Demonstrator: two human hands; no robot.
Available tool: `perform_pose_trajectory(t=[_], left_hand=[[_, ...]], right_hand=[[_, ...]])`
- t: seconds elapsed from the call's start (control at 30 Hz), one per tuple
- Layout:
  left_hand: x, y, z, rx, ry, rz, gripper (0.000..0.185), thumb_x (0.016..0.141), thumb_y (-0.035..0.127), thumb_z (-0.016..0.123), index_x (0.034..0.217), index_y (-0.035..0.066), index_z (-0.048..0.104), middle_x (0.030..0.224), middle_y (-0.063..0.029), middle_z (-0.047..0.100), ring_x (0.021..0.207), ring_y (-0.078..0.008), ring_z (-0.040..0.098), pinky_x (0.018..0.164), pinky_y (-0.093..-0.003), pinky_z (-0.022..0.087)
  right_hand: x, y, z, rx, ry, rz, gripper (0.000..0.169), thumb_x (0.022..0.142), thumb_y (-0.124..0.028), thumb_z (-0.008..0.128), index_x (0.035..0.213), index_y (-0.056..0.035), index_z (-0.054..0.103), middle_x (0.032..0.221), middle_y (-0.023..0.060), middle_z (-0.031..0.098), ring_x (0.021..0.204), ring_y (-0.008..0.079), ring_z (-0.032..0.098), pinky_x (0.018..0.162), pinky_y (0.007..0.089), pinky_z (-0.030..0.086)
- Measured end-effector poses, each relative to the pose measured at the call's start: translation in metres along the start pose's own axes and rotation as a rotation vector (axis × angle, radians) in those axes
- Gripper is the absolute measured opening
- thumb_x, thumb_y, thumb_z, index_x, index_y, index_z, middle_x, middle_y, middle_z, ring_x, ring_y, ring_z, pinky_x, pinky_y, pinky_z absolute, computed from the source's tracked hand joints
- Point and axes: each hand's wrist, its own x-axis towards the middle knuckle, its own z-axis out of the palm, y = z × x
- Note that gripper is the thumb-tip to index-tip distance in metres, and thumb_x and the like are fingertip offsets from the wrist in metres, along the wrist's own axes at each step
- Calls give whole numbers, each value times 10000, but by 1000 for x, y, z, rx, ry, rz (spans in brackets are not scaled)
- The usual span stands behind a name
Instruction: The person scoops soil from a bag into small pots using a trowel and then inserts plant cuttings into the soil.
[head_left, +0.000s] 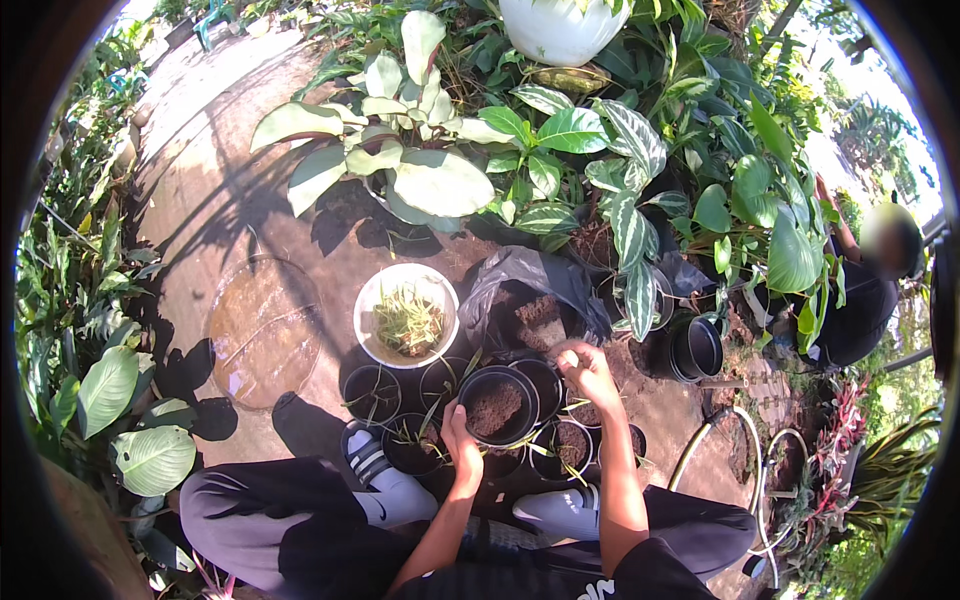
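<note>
My left hand (463, 444) grips the side of a black plastic pot (495, 406) partly filled with brown potting soil. My right hand (589, 371) is closed on the handle of a trowel, whose blade (551, 334) carries soil over the mouth of a black plastic bag (510, 262). Left of the bag stands a white bucket (361, 315) with grassy seedlings (409, 319) in it. Several black pots with soil and slender green plants, among them a pot in front (561, 450), stand beneath and around the held pot, between my feet.
A garden hose (697, 450) loops on the ground at right, below stacked black pots (697, 346). A wet round patch (262, 330) lies at left. Leafy potted plants (442, 180) and a white planter (562, 30) stand beyond. Another person (859, 315) is at the far right.
</note>
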Motion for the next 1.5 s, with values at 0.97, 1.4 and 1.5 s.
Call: perform_pose_trajectory(t=[0.97, 1.4, 1.5], left_hand=[[-3, -19, -8, -40, -160, 4, 485, 991, 365, 514, 1226, -57, 550, 1090, -116, 615, 1011, -176, 565, 938, -319, 434], [0, -26, -15, 8, -197, 54, 525, 987, 408, 531, 1203, -69, 566, 1089, -128, 621, 1021, -186, 570, 961, -342, 429], [-1, -23, -13, 28, -205, 60, 517, 990, 403, 530, 1200, -67, 569, 1082, -128, 626, 1023, -186, 572, 960, -344, 431]], right_hand=[[-158, -3, 62, -292, -53, 152, 118, 919, -98, 647, 1009, -74, 719, 993, 115, 751, 952, 283, 716, 896, 387, 517], [-165, -7, 64, -337, -127, 143, 136, 924, -129, 632, 1027, -78, 706, 923, 125, 742, 859, 298, 715, 821, 391, 530], [-166, -11, 71, -372, 48, 105, 86, 930, -71, 645, 987, -36, 699, 762, 86, 687, 723, 151, 643, 711, 327, 503]])
